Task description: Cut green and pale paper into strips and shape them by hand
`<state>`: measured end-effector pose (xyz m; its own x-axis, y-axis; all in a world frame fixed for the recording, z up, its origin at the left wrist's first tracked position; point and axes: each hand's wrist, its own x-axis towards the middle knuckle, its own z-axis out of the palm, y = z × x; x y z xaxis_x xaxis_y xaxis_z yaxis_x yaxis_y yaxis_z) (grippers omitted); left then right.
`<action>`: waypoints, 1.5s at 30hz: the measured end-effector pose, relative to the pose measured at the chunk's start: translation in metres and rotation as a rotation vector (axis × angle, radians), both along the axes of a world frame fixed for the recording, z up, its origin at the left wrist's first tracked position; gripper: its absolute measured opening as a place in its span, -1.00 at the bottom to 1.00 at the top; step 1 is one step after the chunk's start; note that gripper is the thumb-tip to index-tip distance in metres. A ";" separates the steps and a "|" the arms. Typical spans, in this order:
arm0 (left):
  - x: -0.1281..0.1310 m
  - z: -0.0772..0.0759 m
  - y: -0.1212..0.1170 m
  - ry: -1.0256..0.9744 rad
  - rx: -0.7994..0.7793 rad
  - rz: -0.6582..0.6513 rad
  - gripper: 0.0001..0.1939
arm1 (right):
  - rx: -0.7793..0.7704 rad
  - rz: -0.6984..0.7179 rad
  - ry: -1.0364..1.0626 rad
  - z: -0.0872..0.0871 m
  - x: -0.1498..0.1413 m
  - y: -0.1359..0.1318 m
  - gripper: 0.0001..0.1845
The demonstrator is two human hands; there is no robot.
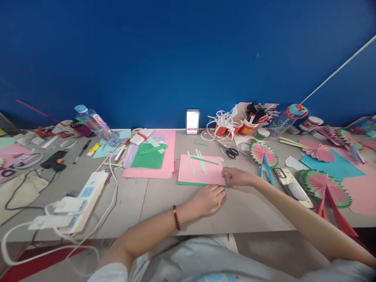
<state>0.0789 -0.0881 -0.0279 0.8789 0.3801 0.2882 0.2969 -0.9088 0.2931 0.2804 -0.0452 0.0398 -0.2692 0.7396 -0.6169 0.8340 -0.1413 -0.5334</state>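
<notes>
A pink paper sheet (202,179) lies on the table in front of me, with a green strip (190,183) along its near edge. Several pale green paper strips (190,164) and a darker green strip (210,161) rest loose on it. My left hand (210,199) lies palm down at the sheet's near right edge, fingers stretched toward the green strip. At the right corner of the sheet, my right hand (236,176) is closed with its fingers curled down. What its fingertips hold, if anything, is too small to make out.
To the left are green paper (147,157) on pink sheets, a plastic bottle (96,123) and a power strip (88,199). Black scissors (230,152), paper fans (261,153) and a phone (286,182) lie right. A lit screen (192,122) leans on the blue wall.
</notes>
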 end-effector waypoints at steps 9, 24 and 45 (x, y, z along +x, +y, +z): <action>0.000 0.002 0.000 0.005 0.007 0.000 -0.74 | 0.012 0.005 0.005 -0.004 0.001 0.000 -0.61; 0.001 0.007 -0.002 0.123 0.132 -0.034 -0.62 | 0.032 0.025 -0.009 -0.008 0.003 0.001 -0.66; 0.005 0.006 0.007 -0.153 -0.074 0.043 -0.70 | -0.053 -0.132 0.359 -0.018 0.016 -0.004 -0.71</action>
<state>0.0835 -0.0816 -0.0216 0.8094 0.4414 0.3872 0.2820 -0.8706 0.4031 0.2967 -0.0490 0.0219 -0.3797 0.7520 -0.5388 0.5680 -0.2702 -0.7774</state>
